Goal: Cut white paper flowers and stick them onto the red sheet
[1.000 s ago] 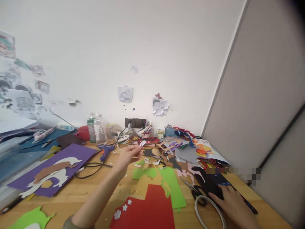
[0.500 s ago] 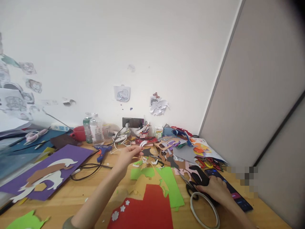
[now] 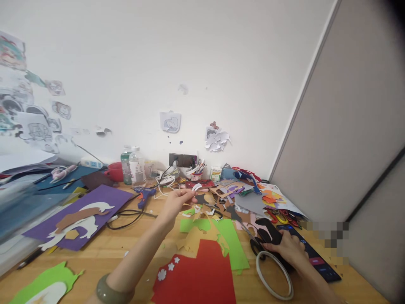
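Observation:
My left hand [image 3: 179,202] is raised over the middle of the wooden table [image 3: 104,257], fingers pinched on a small white paper scrap [image 3: 197,186]. My right hand [image 3: 286,250] lies at the right on black scissors [image 3: 257,244] and a black paper shape [image 3: 268,230], fingers curled around them. A dark phone [image 3: 316,258] lies just right of that hand, and a white loop [image 3: 274,275] lies in front of it.
Red paper [image 3: 198,278] and green paper [image 3: 228,242] lie near me. A purple sheet with a white and brown animal cut-out [image 3: 79,213] is at left. A blue glue gun [image 3: 144,195], bottles [image 3: 134,169], coloured scraps [image 3: 247,196] and a grey panel [image 3: 348,126] surround.
My right hand moved left from the phone onto the scissors and black shape. My left hand kept its pinch on the white scrap. The view shifted slightly.

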Demonstrator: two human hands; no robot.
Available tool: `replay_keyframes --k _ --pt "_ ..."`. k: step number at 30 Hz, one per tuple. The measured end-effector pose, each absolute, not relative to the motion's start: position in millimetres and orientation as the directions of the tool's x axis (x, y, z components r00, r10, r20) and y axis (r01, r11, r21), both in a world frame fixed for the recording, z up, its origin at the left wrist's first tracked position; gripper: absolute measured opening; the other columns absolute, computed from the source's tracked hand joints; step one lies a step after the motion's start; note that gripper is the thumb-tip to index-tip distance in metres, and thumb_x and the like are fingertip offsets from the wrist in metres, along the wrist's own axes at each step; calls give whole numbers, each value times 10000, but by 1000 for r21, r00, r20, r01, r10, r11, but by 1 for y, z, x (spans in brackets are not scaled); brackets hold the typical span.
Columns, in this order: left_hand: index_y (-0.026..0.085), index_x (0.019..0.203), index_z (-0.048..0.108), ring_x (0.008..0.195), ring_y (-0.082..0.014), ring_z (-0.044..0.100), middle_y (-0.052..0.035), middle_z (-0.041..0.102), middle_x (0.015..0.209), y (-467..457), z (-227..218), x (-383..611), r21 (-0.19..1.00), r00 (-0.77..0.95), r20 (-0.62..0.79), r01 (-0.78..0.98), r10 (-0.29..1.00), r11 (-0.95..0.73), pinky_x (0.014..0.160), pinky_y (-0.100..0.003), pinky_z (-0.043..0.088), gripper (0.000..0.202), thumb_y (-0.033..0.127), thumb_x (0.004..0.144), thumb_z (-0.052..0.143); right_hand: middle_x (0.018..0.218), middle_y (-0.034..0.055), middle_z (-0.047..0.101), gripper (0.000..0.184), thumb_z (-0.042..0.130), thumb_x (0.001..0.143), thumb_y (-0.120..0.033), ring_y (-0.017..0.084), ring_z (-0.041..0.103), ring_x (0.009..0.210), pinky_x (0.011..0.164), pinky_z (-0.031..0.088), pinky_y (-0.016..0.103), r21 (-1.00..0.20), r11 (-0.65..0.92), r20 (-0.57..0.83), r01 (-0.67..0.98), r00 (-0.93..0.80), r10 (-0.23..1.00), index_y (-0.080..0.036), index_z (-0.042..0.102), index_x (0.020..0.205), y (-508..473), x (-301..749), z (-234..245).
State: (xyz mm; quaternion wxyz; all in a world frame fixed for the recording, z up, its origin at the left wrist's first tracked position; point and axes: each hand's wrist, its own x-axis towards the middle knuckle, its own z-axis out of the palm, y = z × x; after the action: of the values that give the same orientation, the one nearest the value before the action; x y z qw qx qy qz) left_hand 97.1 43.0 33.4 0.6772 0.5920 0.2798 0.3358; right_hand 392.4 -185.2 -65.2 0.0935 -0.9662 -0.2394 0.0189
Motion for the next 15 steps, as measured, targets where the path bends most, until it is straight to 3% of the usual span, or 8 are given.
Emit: replay_keyframes --k 8,10,13,15 --pt "146 760 609 614 -83 497 -13 601 664 44 35 93 991 616 26 -120 787 61 600 -187 391 320 434 621 633 1034 271 547 967 504 423 -756 417 504 972 716 420 490 -237 -808 75 540 839 539 -48 518 1083 -190 396 -66" --pt "148 757 607 616 -81 494 -12 600 668 46 34 93 991 613 26 -118 790 59 605 -186 393 316 434 622 633 1069 261 539 900 453 517 -733 408 480 1013 771 395 509 -255 -758 136 600 799 586 -52 494 1105 -194 402 -67" --pt "152 762 604 610 -77 487 -9 597 670 48 31 94 992 610 15 -106 792 62 602 -182 391 310 428 624 634 1137 198 527 671 271 738 -584 286 472 1069 881 363 424 -289 -642 249 710 703 666 -72 407 1151 -209 409 -67" --pt "154 758 603 602 -75 484 -8 595 668 49 27 97 993 615 3 -93 788 68 591 -178 387 302 422 625 634 1153 146 533 538 202 809 -465 212 473 1075 909 352 366 -297 -556 312 777 629 712 -108 330 1190 -224 411 -67"
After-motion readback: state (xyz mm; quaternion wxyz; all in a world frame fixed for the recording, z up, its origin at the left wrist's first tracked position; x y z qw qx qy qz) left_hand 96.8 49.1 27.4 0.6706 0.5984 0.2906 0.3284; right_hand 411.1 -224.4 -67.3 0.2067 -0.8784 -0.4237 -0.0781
